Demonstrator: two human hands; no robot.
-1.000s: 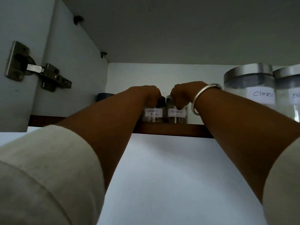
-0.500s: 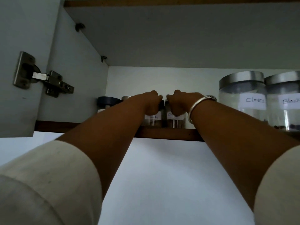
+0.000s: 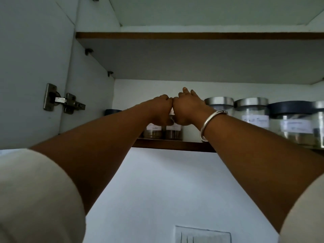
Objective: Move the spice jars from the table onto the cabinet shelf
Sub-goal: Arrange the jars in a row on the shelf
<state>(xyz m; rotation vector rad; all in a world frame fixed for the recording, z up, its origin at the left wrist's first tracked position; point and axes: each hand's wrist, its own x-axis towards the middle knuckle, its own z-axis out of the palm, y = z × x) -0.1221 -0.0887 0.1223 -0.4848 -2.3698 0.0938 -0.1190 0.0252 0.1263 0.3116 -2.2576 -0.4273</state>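
Two small glass spice jars with white labels stand side by side near the front of the brown-edged cabinet shelf (image 3: 175,146). My left hand (image 3: 160,110) is curled over the top of the left spice jar (image 3: 152,132) and grips it. My right hand (image 3: 186,109) lies over the top of the right spice jar (image 3: 174,132), with its fingers lifted straight above the lid and not wrapped round it. The two hands touch at the knuckles. Both lids are hidden under my hands.
Several larger labelled jars with steel or dark lids (image 3: 251,111) fill the shelf to the right. Another dark-lidded jar (image 3: 112,112) stands at the far left. The open door with its hinge (image 3: 63,102) is on the left, and an upper shelf board (image 3: 192,35) is overhead.
My right hand's fingers have uncurled and risen off the right jar. My left hand keeps its grip. The view has tilted, so more of the cabinet and the jars on the right show.
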